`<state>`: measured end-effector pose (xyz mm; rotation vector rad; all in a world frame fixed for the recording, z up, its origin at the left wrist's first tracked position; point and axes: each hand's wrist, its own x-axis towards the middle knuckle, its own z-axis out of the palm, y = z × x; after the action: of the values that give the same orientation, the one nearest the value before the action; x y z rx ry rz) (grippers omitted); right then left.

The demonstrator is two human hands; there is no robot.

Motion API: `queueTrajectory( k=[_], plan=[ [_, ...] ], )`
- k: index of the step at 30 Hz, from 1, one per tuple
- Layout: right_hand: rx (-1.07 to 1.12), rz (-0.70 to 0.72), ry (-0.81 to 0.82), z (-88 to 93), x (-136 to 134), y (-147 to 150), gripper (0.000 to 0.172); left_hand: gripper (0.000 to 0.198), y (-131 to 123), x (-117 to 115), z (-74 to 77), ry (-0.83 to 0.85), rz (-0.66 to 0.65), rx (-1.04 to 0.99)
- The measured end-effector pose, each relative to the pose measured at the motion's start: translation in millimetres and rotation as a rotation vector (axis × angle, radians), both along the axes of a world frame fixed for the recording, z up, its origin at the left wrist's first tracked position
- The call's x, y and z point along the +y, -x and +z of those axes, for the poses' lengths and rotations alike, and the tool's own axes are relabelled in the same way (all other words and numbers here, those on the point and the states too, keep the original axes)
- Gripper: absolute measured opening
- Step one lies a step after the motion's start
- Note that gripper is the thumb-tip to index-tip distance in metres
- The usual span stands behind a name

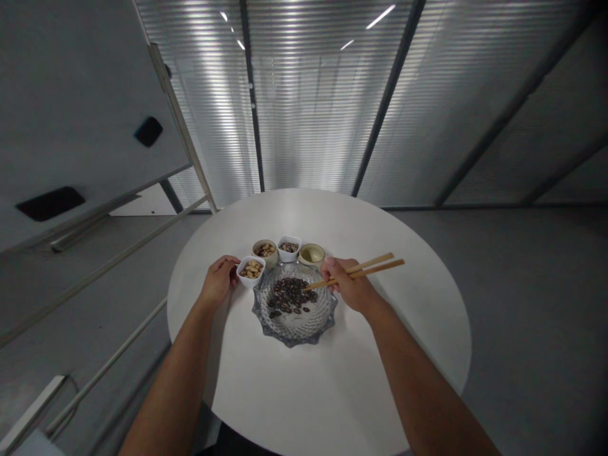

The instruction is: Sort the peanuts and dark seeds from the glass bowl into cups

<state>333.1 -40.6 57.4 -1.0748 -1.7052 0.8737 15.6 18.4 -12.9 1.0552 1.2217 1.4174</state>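
Your right hand [349, 286] grips wooden chopsticks [365, 271], their tips over dark beans [289, 295] in a glass dish [294, 332], while your curled left hand [219, 282] sits just beside a white bowl [256, 283] at the dish's ten o'clock.

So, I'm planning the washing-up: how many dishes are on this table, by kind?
White square ceramic bowls: 2
Round pale ceramic bowls: 2
Scalloped clear glass dish: 1
Total: 5
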Motion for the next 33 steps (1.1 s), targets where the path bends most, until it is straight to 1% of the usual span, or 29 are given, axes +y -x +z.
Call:
queueTrajectory(
  k=[2, 5, 8, 11, 13, 16, 18, 20, 24, 27, 30, 33],
  plan=[
    [-0.039, -0.007, -0.018, -0.3, -0.5, 1.0, 0.064, 0.016, -0.2, 0.3, 0.0, -0.003, -0.002, -0.001],
    [-0.044, -0.038, 0.002, -3.5, -0.3, 2.5, 0.061, 0.016, 0.0, 1.1, -0.8, -0.003, 0.000, 0.000],
    [0.000, -0.061, 0.039, -6.7, 0.8, 3.4, 0.058, 0.015, 0.2, 1.2, -1.8, -0.007, -0.001, 0.004],
    [0.104, -0.089, 0.064, -3.6, 2.1, 3.9, 0.059, 0.014, 0.0, 0.8, -1.8, -0.001, 0.002, -0.002],
    [0.209, -0.130, 0.030, 2.2, 3.0, 3.3, 0.060, 0.014, -0.3, 0.4, -1.1, 0.004, 0.006, -0.005],
    [0.351, -0.251, -0.072, 10.3, 4.5, 0.4, 0.060, 0.016, -1.0, -0.5, 0.8, -0.002, -0.002, -0.005],
    [0.385, -0.320, -0.126, 11.8, 5.7, -2.3, 0.058, 0.017, -1.5, -1.7, 2.9, -0.009, 0.000, -0.010],
    [0.362, -0.350, -0.163, 9.8, 7.1, -4.8, 0.056, 0.018, -1.9, -3.3, 5.5, -0.006, 0.009, -0.011],
    [0.271, -0.334, -0.220, 4.8, 8.6, -7.0, 0.052, 0.018, -2.4, -5.7, 8.7, 0.007, 0.006, 0.001],
    [0.296, -0.341, -0.232, 7.5, 7.9, -7.3, 0.051, 0.018, -2.7, -5.5, 8.6, 0.008, 0.009, -0.014],
    [0.357, -0.309, -0.182, 11.0, 7.3, -8.2, 0.051, 0.018, -3.0, -4.8, 8.6, 0.020, 0.005, -0.028],
    [0.350, -0.205, -0.116, 7.8, 6.9, -8.9, 0.053, 0.019, -2.9, -4.6, 8.9, 0.008, 0.005, -0.013]
  ],
)
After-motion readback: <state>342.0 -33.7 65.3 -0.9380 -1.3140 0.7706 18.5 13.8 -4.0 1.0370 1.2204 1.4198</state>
